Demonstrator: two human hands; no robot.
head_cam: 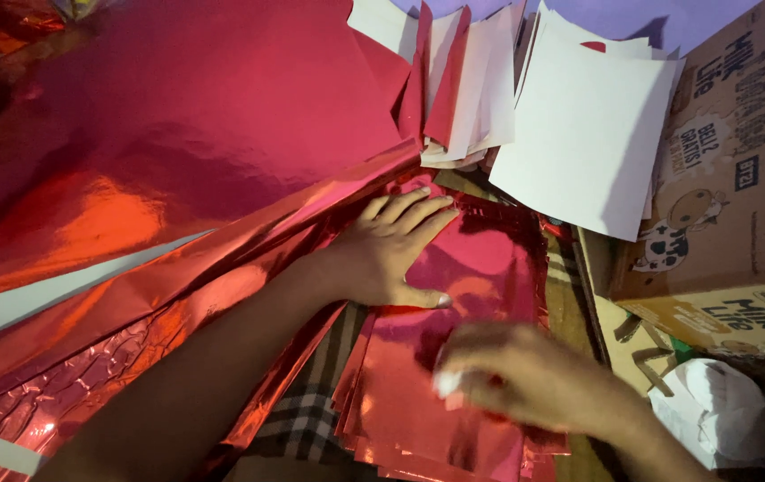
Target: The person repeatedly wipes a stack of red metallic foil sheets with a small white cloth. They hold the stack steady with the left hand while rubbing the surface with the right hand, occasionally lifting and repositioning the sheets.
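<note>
In the head view, the left hand [389,248] lies flat, fingers spread, on the stack of red foil sheets [463,357], while the blurred right hand [525,375] hovers over the stack's lower part, pinching something small and white. Behind the stack lean white cards [583,134]; right of it stands a cardboard box [722,196], left of it a large red foil sheet [177,116].

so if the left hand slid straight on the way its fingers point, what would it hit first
Probably the folded edge of the big red foil sheet just past the left hand; the stack of white-backed cut sheets lies beyond it. Depth is hard to judge.
</note>
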